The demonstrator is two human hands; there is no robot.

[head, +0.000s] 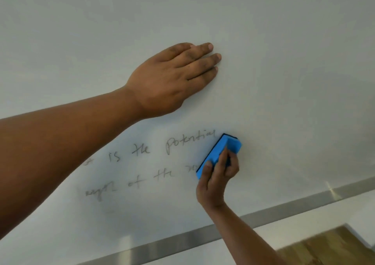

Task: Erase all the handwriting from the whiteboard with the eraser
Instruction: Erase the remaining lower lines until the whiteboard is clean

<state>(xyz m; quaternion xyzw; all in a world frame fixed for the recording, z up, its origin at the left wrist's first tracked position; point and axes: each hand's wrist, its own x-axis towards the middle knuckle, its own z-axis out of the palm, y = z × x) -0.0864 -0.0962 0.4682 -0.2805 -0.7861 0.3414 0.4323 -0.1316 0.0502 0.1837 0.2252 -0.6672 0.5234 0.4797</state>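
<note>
The whiteboard (284, 61) fills most of the view. Two lines of grey handwriting (162, 149) run across its lower middle; the upper reads "is the potential", the lower (142, 181) is partly smudged. My right hand (217, 179) grips a blue eraser (221, 151) with a black felt face, pressed to the board just right of the writing's end. My left hand (174, 77) lies flat on the board above the writing, fingers together, holding nothing. My left forearm covers the board's left part.
A grey metal frame strip (263, 214) runs along the board's bottom edge, sloping up to the right. Below it is white wall, and a wooden floor (334, 248) shows at the bottom right corner.
</note>
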